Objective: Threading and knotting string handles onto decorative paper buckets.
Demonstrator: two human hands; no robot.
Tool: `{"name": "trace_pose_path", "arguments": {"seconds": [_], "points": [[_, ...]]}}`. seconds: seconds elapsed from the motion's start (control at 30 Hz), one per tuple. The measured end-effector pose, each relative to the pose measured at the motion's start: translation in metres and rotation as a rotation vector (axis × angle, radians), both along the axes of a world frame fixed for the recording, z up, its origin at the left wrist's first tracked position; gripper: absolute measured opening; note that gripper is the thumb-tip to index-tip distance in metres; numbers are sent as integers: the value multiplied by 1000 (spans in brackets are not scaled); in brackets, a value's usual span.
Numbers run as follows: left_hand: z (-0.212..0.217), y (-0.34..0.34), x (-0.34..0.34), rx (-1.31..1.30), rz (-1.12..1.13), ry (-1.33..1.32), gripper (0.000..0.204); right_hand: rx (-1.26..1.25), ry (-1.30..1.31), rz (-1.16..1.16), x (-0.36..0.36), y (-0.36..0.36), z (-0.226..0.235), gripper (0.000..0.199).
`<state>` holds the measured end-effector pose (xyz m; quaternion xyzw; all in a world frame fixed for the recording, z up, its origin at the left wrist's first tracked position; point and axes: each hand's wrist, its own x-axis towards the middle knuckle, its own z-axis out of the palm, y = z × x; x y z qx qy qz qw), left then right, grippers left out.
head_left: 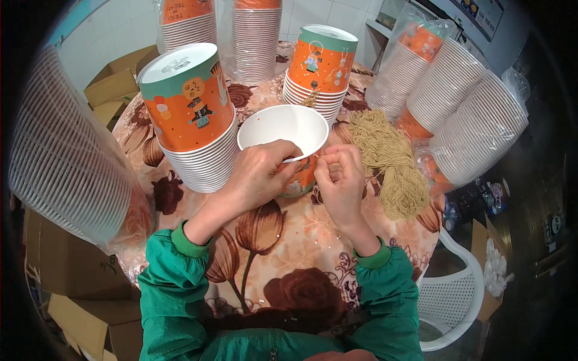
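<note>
An open paper cup (283, 129), white inside and orange outside, stands upright on the flower-patterned worktop (289, 240) just in front of the person. The left hand (259, 174) wraps its near wall and rim, fingers curled around the side with the thumb lying over the lip. The right hand (340, 177) sits just beside the cup's right edge, its fingers (328, 157) pressed together in a fine pinch on a thin tan string (314, 155) at the rim; exactly how the string meets the cup is too small to tell.

The cup looks very light and thin-walled, so it would likely dent or go oval under a hard squeeze; the rolled rim is its stiffest part and the best place to steady it, as the left hand does. The smooth printed wall may slip a little under dry skin. The string looks soft, limp and easily lost, best taken near its end between thumb and fingertip.

A loose bundle of the same tan strings (388, 162) lies on the worktop to the right of the right hand. Two stacks of upside-down orange cups (192, 120) (316, 69) stand behind and to the left of the cup, and bagged sleeves of cups (463, 114) lean on the right.
</note>
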<state>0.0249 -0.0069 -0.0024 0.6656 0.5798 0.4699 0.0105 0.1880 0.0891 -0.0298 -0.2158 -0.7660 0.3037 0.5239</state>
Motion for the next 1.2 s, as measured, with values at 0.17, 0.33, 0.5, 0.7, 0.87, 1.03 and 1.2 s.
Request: {"name": "trace_pose_path", "arguments": {"seconds": [0.17, 0.33, 0.5, 0.7, 0.87, 1.03, 1.2], "points": [[-1, 0, 3, 3, 10, 27, 15, 82, -74, -46, 0, -2, 2, 11], [8, 2, 7, -81, -10, 1, 20, 55, -34, -24, 1, 7, -6, 11], [17, 21, -3, -332, -40, -83, 29, 28, -56, -24, 2, 10, -8, 10], [26, 40, -5, -357, -131, 71, 27, -3, -25, 28, 3, 16, -11, 10], [24, 51, -9, -404, -104, 146, 20, -19, -11, 47, 2, 19, -14, 9], [20, 51, -7, -376, -79, 140, 18, -98, -21, 72, 3, 18, -12, 8], [14, 29, 7, -109, 99, 202, 13, -344, 22, 214, 5, 19, -12, 3]]}}
